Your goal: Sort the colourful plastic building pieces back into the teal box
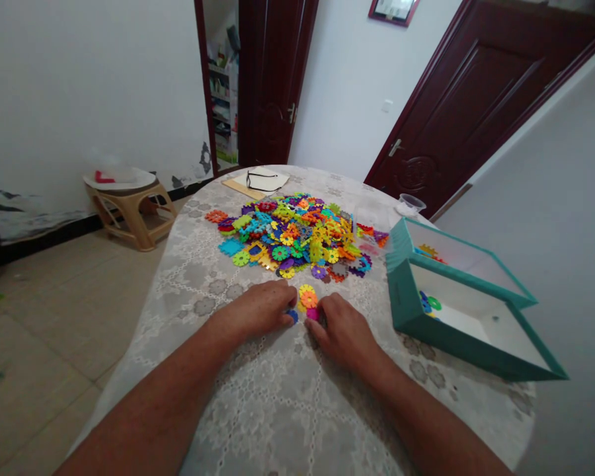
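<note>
Both my hands rest on the lace tablecloth (pixel 277 396) near the table's front, knuckles up and fingers curled. My left hand (pixel 260 307) pinches a small blue toothed piece (pixel 292 315). My right hand (pixel 340 327) pinches a pink piece (pixel 312 314). Between the two hands, just beyond the fingertips, lie an orange disc (pixel 309 299) and a yellow disc (pixel 305 289). Farther back spreads a big heap of colourful interlocking plastic pieces (pixel 297 235).
Two teal boxes with white insides stand at the right: the nearer one (pixel 426 330) holds a few pieces, the other (pixel 456 254) sits behind it. Glasses on a board (pixel 258 180) lie at the far edge. A plastic stool (pixel 129 198) stands on the floor at left. Dark doors are behind.
</note>
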A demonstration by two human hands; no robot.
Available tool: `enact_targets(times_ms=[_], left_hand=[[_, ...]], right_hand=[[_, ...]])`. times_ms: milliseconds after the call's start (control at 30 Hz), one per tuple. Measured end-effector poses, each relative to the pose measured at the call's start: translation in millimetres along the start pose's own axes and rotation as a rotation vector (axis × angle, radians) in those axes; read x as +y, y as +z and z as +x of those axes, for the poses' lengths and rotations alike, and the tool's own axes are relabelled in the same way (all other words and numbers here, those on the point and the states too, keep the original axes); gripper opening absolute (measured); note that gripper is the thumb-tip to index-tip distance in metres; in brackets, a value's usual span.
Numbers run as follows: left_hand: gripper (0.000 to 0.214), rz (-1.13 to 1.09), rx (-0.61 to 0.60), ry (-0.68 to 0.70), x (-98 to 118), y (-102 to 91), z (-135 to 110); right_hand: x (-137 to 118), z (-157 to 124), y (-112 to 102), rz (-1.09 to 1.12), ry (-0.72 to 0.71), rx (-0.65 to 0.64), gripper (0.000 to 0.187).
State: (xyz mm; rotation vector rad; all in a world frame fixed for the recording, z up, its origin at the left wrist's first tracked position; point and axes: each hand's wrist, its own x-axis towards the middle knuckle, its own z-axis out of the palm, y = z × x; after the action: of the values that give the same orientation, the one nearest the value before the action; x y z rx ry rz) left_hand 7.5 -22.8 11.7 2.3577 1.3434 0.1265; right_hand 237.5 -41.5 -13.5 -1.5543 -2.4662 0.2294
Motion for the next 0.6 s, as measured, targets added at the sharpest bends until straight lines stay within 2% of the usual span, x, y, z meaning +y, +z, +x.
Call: enact_targets(times_ms=[133, 233, 300, 467, 600], left_hand=[[0.015, 0.017, -0.026, -0.012, 3.2, -3.8, -2.7], [0.015, 0.011, -0.019, -0.015, 4.1, -3.5, -2.5], [0.013, -0.009, -0.024, -0.026, 3.1, -2.4, -2.1], [0.008, -0.063, -0.004, -0.020, -0.3, -0.5, -2.1], [0.008, -0.065, 0.027, -0.023, 0.2, -1.5, -2.2]], right_hand=[[-1.5, 1.9, 4.9, 0.053, 0.042, -0.012, 0.013], [0.8, 2.2, 1.3, 0.087, 0.015, -0.021, 0.008], [2.2, 2.7, -2.2, 0.096, -0.028, -0.021, 0.011], [6.3, 12.6, -5.5, 0.256, -0.149, 0.078, 0.014], [13.4, 24.5, 5.5, 0.315, -0.152, 0.135, 0.008]])
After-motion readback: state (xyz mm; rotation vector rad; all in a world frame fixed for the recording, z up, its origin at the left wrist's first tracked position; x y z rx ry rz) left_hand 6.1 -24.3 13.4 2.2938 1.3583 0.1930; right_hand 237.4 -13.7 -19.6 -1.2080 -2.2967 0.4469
